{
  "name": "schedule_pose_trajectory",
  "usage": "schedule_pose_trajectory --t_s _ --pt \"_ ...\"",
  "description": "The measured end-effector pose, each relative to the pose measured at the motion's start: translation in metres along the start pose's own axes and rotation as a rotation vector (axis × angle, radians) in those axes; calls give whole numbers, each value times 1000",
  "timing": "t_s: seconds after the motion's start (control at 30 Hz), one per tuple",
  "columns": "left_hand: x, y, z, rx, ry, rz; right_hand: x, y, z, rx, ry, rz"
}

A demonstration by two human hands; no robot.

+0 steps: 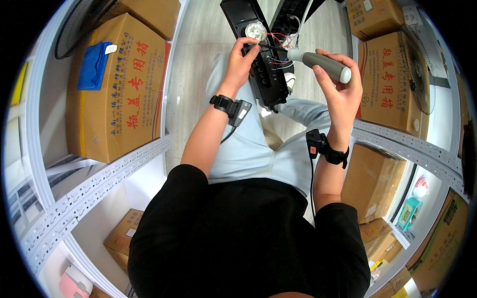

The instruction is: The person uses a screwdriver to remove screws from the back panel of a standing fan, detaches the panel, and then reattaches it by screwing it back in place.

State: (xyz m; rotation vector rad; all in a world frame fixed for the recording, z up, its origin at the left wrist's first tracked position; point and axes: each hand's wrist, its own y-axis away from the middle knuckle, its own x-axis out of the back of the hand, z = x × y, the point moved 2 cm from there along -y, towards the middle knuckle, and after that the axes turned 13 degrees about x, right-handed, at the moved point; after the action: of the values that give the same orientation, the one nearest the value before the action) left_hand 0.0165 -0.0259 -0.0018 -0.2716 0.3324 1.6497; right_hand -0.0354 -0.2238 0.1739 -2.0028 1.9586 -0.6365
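Observation:
My right hand [343,79] grips the grey handle of a screwdriver [323,64], which lies almost level and points left. Its dark shaft reaches to my left hand [239,64], whose thumb and forefinger are pinched together at the tip. Whatever sits between those fingertips is too small to make out. Beneath both hands a long black plastic housing [271,84] stands tilted between my legs, with its inner side showing. A clear round part [255,32] is set in it, just above my left fingertips. Red, blue and white wires [281,61] run out of the housing under the screwdriver shaft.
Another black part [285,25] with a white cable stands behind the housing. White metal shelves [99,186] flank me closely, holding cardboard boxes [124,84]. A blue cloth [94,67] hangs on the left box. Round fan guards [417,74] stick out on both sides.

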Motion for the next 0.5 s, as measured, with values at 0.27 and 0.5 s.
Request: schedule_pose_trajectory --t_s 0.27,0.5 --pt "0 1 0 37 116 -22 6 2 3 99 -18 -129" --pt "-3 4 5 98 207 -75 5 4 0 0 -15 44"
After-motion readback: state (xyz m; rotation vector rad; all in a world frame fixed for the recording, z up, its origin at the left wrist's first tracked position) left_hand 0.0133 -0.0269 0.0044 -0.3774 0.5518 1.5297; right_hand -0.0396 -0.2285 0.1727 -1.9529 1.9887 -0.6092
